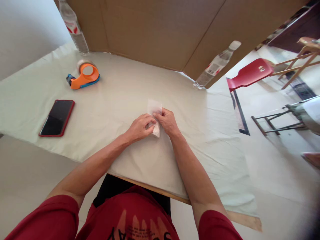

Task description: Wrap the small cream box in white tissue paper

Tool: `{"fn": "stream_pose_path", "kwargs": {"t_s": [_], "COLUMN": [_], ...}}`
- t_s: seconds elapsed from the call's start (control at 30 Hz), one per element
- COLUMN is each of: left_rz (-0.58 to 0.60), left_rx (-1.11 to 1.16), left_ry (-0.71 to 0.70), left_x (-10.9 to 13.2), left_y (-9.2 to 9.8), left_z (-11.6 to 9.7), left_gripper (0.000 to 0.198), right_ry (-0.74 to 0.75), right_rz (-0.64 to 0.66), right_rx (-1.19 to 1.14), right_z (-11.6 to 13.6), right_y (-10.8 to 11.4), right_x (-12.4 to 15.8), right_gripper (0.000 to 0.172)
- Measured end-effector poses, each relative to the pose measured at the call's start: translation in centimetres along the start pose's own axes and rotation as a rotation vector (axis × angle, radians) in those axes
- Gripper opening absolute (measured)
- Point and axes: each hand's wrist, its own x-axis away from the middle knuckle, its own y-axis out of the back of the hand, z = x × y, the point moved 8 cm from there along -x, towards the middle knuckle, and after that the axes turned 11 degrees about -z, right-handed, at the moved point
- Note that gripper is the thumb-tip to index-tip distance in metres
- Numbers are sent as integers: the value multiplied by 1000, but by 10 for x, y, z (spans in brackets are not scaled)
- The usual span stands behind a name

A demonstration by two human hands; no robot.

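Both hands meet over the middle of the covered table at a small whitish, partly see-through packet (155, 106), which looks like a plastic bag or film. My left hand (142, 126) has its fingers curled around the packet's lower left side, thumb towards its bottom end. From the right, my right hand (168, 120) pinches the packet's edge between thumb and fingers. The upper part of the packet sticks out flat beyond the fingers, and a whiter, crumpled end shows below them. What lies inside it is too small to make out.
A phone (57, 118) with a red case lies at the left. Behind it sits an orange and blue tape dispenser (85, 76). Water bottles stand at the back left (74, 30) and back right (216, 66), by a cardboard screen (150, 33). A red chair (251, 74) is beyond the table's right edge.
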Motion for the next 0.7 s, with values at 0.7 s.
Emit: {"fn": "stream_pose_path", "kwargs": {"t_s": [0.7], "left_rz": [-135], "left_rx": [-95], "left_ry": [359], "left_x": [7], "left_y": [12], "left_z": [20], "left_gripper": [30], "right_ry": [31], "right_rz": [-36], "right_rx": [-94], "right_z": [22], "right_y": [2], "right_x": [36], "right_gripper": [15]}}
